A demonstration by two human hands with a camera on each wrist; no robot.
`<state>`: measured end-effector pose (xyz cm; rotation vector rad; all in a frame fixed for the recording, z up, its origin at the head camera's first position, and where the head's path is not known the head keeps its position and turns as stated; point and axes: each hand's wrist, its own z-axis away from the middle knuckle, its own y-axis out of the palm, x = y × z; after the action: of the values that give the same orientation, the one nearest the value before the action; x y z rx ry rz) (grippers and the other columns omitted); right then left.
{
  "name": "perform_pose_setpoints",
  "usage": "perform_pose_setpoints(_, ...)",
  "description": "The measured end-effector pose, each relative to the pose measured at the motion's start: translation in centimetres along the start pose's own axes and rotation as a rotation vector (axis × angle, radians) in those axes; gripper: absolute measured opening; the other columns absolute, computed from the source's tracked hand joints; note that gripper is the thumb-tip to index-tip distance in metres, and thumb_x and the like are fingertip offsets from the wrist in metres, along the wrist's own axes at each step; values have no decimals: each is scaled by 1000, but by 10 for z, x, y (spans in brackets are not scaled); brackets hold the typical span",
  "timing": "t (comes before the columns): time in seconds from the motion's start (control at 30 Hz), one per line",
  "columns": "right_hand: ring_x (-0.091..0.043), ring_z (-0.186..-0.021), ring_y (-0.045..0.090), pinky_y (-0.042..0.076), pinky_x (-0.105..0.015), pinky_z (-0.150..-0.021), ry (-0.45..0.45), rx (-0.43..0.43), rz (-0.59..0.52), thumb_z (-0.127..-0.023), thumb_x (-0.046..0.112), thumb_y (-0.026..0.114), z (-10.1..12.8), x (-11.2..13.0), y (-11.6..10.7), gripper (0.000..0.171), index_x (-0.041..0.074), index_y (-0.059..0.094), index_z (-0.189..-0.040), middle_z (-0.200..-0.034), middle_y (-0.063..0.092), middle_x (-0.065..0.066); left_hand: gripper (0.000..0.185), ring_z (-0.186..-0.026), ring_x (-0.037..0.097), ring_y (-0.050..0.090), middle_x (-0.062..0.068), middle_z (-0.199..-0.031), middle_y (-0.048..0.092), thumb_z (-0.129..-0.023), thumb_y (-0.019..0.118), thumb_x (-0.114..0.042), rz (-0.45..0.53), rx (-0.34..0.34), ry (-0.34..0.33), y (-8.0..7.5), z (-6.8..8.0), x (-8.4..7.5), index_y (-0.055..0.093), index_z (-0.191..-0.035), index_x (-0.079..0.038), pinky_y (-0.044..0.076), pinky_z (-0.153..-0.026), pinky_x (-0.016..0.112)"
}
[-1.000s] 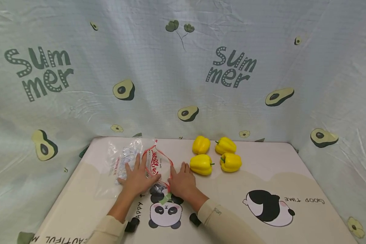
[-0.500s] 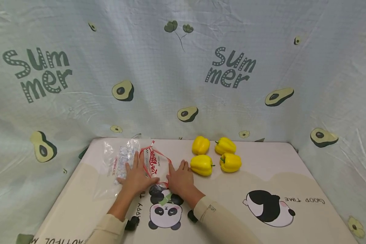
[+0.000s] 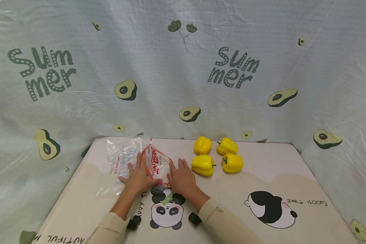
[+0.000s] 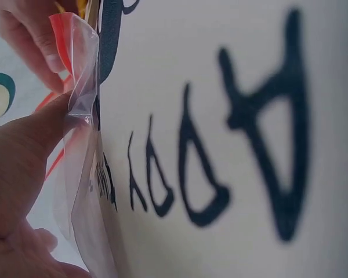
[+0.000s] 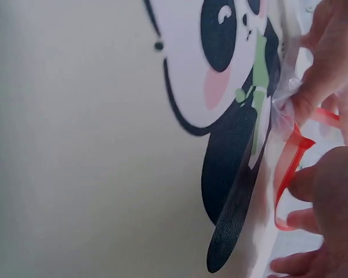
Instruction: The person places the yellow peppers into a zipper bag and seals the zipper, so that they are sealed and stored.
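A clear plastic bag [image 3: 160, 166] with a red-edged mouth and red lettering lies on the table, its mouth spread toward the right. My left hand [image 3: 138, 178] rests on the bag with fingers splayed and the thumb by the lower red edge. In the left wrist view that thumb [image 4: 49, 124] is against the clear film. My right hand [image 3: 183, 178] touches the right side of the red mouth, fingers extended forward. Its fingertips [image 5: 301, 220] meet the red edge in the right wrist view. Just beyond the right hand sits a yellow bell pepper [image 3: 203, 165].
Three more yellow bell peppers, one at back left [image 3: 202, 145], one at back right [image 3: 227, 146] and one at front right [image 3: 232, 163], stand near the table's far edge. The pale table [image 3: 219, 200] carries printed pandas. A patterned curtain [image 3: 158, 67] hangs behind.
The bag's red mouth has shifted shape slightly between my hands, and its lettering has moved a little. Both hands stay almost in place. The peppers have not moved on the table.
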<state>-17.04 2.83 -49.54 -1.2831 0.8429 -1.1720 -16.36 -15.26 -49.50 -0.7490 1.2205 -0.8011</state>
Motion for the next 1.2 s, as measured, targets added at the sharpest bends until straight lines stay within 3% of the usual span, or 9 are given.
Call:
perform_pose_setpoints(0.27,-25,-151,48,48,-46,-119,-66,-172,-85,-101,43,64,11,-7,-16,52,21,61,-148,-157,56,-6,131,-155,64,-4,15,-177,-5,-77,90,-45,-25,10,-19,0,1,-4,2,-169,-13,-4,-101,97)
perform_pose_setpoints(0.5,-24,-151,48,44,-46,-122,-29,-249,-200,-100,36,69,23,-24,-32,51,20,61,-147,-155,58,-4,132,-155,64,-5,13,-178,-4,-76,90,-45,-8,4,-9,0,-1,-3,1,-169,-14,-5,-100,97)
perform_pose_setpoints(0.67,-22,-149,50,44,-43,-122,-10,-297,-181,-98,37,71,28,-41,-36,52,20,62,-146,-153,60,-2,135,-155,64,-6,12,-178,-5,-75,91,-45,-10,11,-14,-1,-2,-3,-2,-169,-16,-6,-100,97)
perform_pose_setpoints(0.97,-28,-150,49,44,-49,-121,51,-325,-286,-94,32,78,32,-72,-41,58,15,61,-146,-154,59,-7,136,-155,64,-6,9,-178,-5,-74,92,-45,7,23,-6,-3,-4,-4,-3,-169,-20,-7,-99,97)
perform_pose_setpoints(1.2,-34,-153,42,35,-54,-127,131,-281,-468,-91,30,81,30,-93,-36,70,10,53,-152,-160,52,-12,137,-153,67,-4,9,-178,-4,-74,93,-43,12,28,-8,-3,-4,-4,-3,-169,-21,-9,-97,97)
